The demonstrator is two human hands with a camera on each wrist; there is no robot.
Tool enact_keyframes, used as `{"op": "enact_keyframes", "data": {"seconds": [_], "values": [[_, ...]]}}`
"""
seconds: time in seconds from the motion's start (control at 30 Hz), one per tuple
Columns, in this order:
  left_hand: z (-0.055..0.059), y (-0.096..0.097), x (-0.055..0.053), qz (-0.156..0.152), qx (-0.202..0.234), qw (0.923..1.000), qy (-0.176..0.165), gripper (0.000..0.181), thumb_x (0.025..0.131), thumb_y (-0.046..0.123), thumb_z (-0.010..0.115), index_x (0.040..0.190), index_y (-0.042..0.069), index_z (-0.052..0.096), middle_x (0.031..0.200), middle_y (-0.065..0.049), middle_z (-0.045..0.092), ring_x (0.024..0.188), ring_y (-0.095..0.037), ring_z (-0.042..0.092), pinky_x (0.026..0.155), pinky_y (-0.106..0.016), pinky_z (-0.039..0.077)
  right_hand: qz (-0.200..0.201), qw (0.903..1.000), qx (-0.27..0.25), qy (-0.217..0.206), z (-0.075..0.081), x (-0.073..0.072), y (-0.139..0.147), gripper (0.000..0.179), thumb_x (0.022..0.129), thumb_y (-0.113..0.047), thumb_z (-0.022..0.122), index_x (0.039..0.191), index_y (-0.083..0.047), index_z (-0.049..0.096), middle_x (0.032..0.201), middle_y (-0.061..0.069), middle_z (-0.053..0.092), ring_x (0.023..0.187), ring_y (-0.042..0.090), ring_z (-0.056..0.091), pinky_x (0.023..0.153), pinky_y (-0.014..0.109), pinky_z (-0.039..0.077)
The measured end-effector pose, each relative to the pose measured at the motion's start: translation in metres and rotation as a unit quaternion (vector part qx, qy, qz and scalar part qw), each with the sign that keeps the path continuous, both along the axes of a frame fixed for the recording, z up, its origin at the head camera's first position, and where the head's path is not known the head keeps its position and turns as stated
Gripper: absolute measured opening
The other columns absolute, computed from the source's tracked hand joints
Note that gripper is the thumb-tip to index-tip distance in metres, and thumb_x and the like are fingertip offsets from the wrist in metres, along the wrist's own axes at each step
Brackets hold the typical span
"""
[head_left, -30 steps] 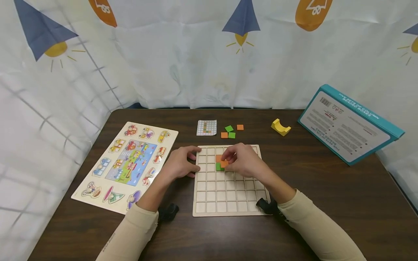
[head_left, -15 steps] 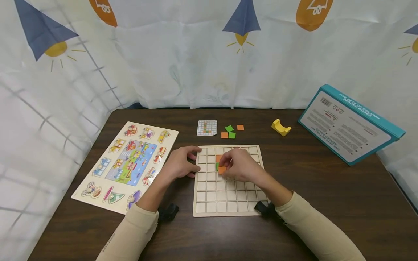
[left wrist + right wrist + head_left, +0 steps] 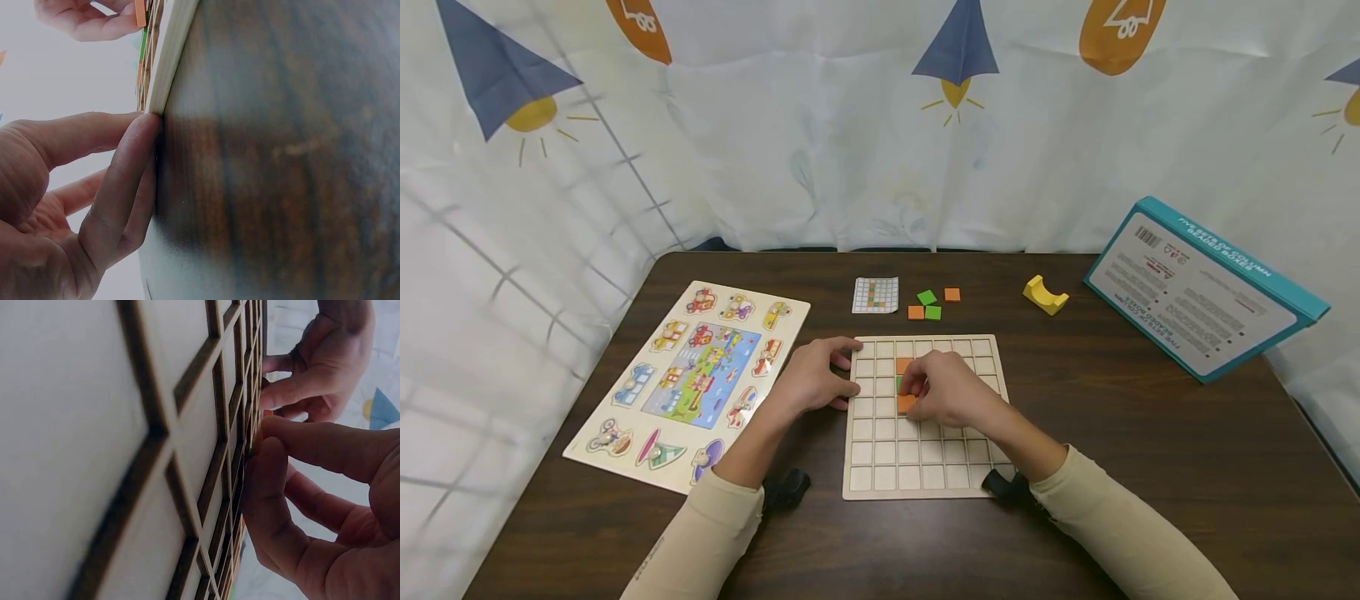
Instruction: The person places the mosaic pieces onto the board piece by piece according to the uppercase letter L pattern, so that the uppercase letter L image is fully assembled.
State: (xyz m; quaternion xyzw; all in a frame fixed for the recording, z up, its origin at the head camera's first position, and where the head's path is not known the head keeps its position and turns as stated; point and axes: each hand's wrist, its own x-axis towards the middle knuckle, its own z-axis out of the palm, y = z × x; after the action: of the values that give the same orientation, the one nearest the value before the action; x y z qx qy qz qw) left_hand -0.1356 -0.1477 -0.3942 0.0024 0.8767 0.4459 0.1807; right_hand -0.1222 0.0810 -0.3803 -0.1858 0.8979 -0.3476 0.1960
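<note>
Thumb and fingers of my right hand point(image 3: 951, 387) pinch an orange square tile point(image 3: 906, 404) low over the wooden grid board point(image 3: 883, 479). An orange tile point(image 3: 904, 365) lies in a cell above it, and a green tile point(image 3: 898, 382) between them is mostly covered by my fingers. At the board's left side, my left hand point(image 3: 812, 375) touches the edge with thumb and fingertips spread along it. The left wrist view shows those fingertips against the pale board edge point(image 3: 172, 56). In the right wrist view the pinched tile is almost hidden behind my fingers point(image 3: 269, 469).
Behind the board lie loose green point(image 3: 932, 313) and orange tiles point(image 3: 952, 295) and a small pattern card point(image 3: 876, 296). A picture puzzle point(image 3: 782, 317) is at left. A yellow arch block point(image 3: 1045, 296) and a teal-edged box point(image 3: 1198, 292) stand at right.
My right hand has brought the orange tile toward me and slightly left, from over the green tile to the cell below it. My left hand stays at the board's edge.
</note>
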Motion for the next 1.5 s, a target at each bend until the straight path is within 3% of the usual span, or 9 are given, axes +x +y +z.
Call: {"op": "enact_keyframes", "data": {"seconds": [0.63, 1.5], "values": [[-0.0009, 0.0005, 0.0001, 0.002, -0.007, 1.0000, -0.004, 0.065, 0.083, -0.002, 0.082, 0.143, 0.013, 0.063, 0.115, -0.018, 0.062, 0.059, -0.019, 0.072, 0.057, -0.033, 0.067, 0.005, 0.9996, 0.011, 0.025, -0.0025, 0.0007, 0.0001, 0.019, 0.073, -0.001, 0.085, 0.085, -0.011, 0.073, 0.076, -0.002, 0.062, 0.073, 0.014, 0.056, 0.065, 0.026, 0.048], [-0.0004, 0.0010, -0.0009, 0.001, -0.007, 0.9999, -0.008, 0.066, 0.083, -0.003, 0.082, 0.144, 0.014, 0.062, 0.117, -0.019, 0.064, 0.059, -0.019, 0.073, 0.057, -0.033, 0.067, 0.013, 0.9995, -0.002, 0.028, -0.0015, 0.0038, 0.0004, 0.018, 0.073, -0.003, 0.086, 0.084, -0.011, 0.074, 0.075, -0.002, 0.062, 0.071, 0.013, 0.055, 0.064, 0.026, 0.048]]}}
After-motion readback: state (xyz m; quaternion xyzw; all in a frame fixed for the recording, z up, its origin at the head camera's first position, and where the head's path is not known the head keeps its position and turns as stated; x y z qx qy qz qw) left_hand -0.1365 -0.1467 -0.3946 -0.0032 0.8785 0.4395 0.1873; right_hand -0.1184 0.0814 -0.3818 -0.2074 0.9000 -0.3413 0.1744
